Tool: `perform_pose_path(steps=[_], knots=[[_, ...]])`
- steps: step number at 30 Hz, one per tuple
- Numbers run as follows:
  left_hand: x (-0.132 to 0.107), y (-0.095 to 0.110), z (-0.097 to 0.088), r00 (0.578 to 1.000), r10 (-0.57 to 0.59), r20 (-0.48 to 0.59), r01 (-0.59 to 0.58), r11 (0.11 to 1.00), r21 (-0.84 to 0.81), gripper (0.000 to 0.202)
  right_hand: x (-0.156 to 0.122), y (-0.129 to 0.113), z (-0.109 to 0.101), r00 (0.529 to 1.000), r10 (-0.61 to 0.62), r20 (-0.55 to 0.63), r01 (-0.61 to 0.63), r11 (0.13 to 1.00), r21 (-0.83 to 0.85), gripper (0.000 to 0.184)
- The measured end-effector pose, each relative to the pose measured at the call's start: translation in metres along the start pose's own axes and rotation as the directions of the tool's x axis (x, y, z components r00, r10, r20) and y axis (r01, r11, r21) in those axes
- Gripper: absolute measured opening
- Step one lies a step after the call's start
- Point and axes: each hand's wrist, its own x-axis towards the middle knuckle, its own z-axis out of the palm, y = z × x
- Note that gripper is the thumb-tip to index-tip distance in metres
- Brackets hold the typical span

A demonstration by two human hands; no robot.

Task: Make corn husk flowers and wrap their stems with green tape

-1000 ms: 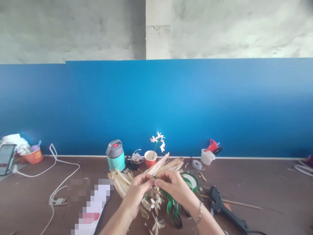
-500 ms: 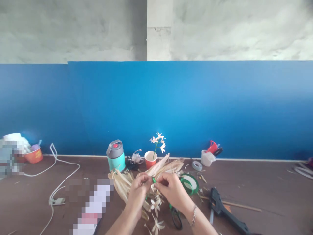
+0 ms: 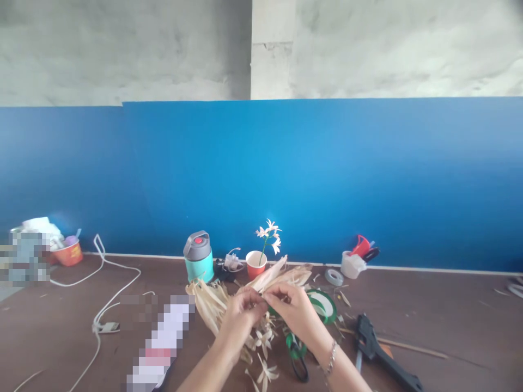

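Observation:
My left hand [image 3: 244, 313] and my right hand [image 3: 292, 305] meet above the pile, both closed in a pinch with fingertips nearly touching. Between them is a bit of green tape [image 3: 273, 312], mostly hidden by the fingers. Just right of my right hand lies a roll of green tape [image 3: 333, 307]. Below the hands are pale petal flowers [image 3: 266, 373] and green-handled scissors [image 3: 297, 354], partly behind my right forearm. Dried corn husks [image 3: 206, 302] spread beside my left hand and behind both hands.
An orange paper cup [image 3: 256, 270] holds a finished-looking flower stem [image 3: 269, 234]. A turquoise flask [image 3: 199, 267], a tape roll [image 3: 334, 277] and a white cup of tools [image 3: 352, 265] stand along the blue partition [image 3: 327, 174]. A black glue gun [image 3: 379, 348] lies right, a white cable [image 3: 118, 294] left.
The green piece that showed between my fingertips is now mostly covered by them. My hands stay close together; the whole view has shifted slightly.

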Motion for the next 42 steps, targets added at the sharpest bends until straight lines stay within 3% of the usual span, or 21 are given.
perform_pose_path(steps=[6,10,16,22,23,25,27,29,31,34,36,39,42], knots=[[-0.007,0.012,-0.003,0.976,-0.138,0.17,0.151,0.986,-0.065,0.029,-0.001,-0.001,-0.006,0.999,-0.03,0.032,0.03,1.0,0.005,0.021],[-0.011,0.02,-0.005,0.984,-0.131,0.124,0.144,0.985,-0.097,0.032,0.001,0.0,-0.011,0.999,-0.039,-0.016,0.039,0.999,0.009,0.022],[-0.007,0.015,-0.004,0.984,-0.154,0.088,0.145,0.985,0.098,0.021,-0.001,-0.003,-0.01,0.999,-0.048,-0.009,0.048,0.999,0.009,0.02],[-0.005,0.015,-0.009,0.992,-0.117,0.053,0.114,0.992,0.049,0.02,0.006,0.01,-0.018,1.0,-0.008,-0.023,0.009,0.998,0.055,0.022],[-0.005,0.016,-0.011,0.993,-0.112,0.038,0.11,0.993,0.04,0.02,0.007,0.013,-0.022,1.0,-0.017,-0.026,0.017,1.0,0.016,0.024],[-0.005,0.018,-0.012,0.995,-0.095,0.02,0.094,0.995,0.03,0.021,0.007,0.02,-0.031,1.0,-0.017,0.006,0.018,0.974,-0.225,0.025],[-0.004,0.02,-0.013,0.997,-0.072,0.017,0.071,0.997,0.04,0.021,0.002,0.027,-0.037,0.996,0.066,0.058,-0.023,0.831,-0.556,0.025],[-0.004,0.021,-0.015,0.999,-0.052,0.006,0.052,0.997,0.063,0.019,-0.009,0.033,-0.036,0.983,0.168,0.076,-0.068,0.714,-0.697,0.02],[-0.004,0.022,-0.016,0.999,-0.05,-0.003,0.05,0.996,0.07,0.018,-0.022,0.039,-0.03,0.964,0.249,0.092,-0.099,0.659,-0.746,0.013],[-0.003,0.022,-0.018,0.997,-0.078,0.021,0.077,0.996,0.035,0.015,-0.04,0.044,-0.016,0.946,0.315,0.071,-0.137,0.59,-0.796,0.056],[-0.003,0.024,-0.02,0.995,-0.086,0.055,0.085,0.996,0.013,0.013,-0.047,0.046,-0.011,0.945,0.322,0.059,-0.139,0.557,-0.819,0.069],[-0.005,0.028,-0.021,0.992,-0.081,0.098,0.084,0.996,-0.023,0.011,-0.05,0.049,-0.015,0.952,0.304,0.032,-0.151,0.557,-0.817,0.056],[-0.006,0.031,-0.022,0.992,-0.092,0.081,0.097,0.993,-0.064,0.011,-0.05,0.054,-0.03,0.977,0.214,-0.006,-0.151,0.671,-0.726,0.033]])
